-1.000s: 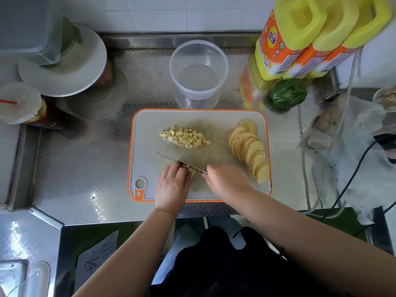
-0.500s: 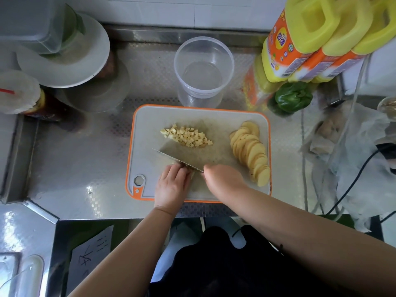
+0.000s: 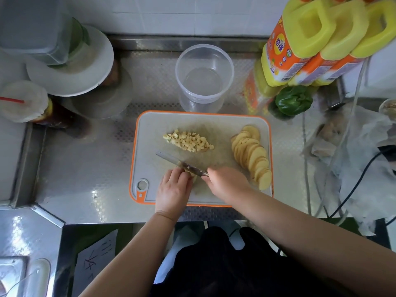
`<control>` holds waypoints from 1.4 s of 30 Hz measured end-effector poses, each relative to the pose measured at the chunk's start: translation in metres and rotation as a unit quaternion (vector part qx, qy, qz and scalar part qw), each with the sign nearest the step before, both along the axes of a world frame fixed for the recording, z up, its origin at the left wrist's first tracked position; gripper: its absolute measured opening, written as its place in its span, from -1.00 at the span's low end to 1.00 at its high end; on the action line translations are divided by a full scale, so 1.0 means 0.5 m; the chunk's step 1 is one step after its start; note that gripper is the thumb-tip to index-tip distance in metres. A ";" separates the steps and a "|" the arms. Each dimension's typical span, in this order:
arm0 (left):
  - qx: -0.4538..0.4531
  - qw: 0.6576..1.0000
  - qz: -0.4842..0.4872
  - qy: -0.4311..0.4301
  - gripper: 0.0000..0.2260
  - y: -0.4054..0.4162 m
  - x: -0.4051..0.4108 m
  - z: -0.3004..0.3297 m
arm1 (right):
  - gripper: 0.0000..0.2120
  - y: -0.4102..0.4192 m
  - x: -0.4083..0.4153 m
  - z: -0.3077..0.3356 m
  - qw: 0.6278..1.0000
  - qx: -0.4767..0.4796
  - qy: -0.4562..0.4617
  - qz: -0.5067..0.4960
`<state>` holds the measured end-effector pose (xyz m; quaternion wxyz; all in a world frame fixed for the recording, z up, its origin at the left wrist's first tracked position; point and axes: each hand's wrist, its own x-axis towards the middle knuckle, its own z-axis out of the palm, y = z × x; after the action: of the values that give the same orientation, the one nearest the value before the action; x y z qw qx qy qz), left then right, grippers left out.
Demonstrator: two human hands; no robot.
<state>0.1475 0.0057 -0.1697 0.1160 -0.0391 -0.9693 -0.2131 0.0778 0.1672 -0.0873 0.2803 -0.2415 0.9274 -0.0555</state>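
Maybe a third done: diced pile [image 3: 188, 141] at the board's [image 3: 145, 146] 12 o'clock, slice row [image 3: 250, 155] at 3 to go. Right hand [image 3: 227, 183] grips knife [image 3: 182, 165], left hand [image 3: 173, 189] clamps potato piece [image 3: 192, 176].

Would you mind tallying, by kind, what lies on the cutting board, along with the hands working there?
knife: 1
pile of potato cubes: 1
row of potato slices: 1
potato piece being cut: 1
hands: 2 (left hand, right hand)
Total: 6
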 end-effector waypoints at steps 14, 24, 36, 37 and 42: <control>0.040 0.998 0.022 -0.037 -0.78 -0.010 0.007 -0.016 | -0.86 -0.022 0.012 -0.021 0.998 0.055 -0.008 0.012; 0.047 0.999 0.014 -0.021 -0.79 -0.011 0.008 -0.026 | -0.85 -0.023 -0.003 -0.035 0.997 0.033 -0.062 -0.017; 0.039 0.999 0.004 -0.001 -0.78 -0.010 0.008 -0.020 | -0.68 0.003 -0.016 -0.021 0.996 -0.039 -0.052 -0.063; 0.040 0.999 0.003 -0.002 -0.78 -0.012 0.010 -0.017 | -0.68 0.002 -0.006 -0.016 0.998 -0.034 -0.025 -0.039; 0.046 0.999 0.003 0.007 -0.78 -0.020 0.010 -0.012 | -0.72 -0.015 0.026 0.011 0.998 0.004 0.063 0.013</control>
<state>0.1525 -0.0045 -0.1756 0.1249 -0.0327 -0.9578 -0.2568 0.0906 0.1598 -0.0816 0.2228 -0.2553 0.9403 -0.0330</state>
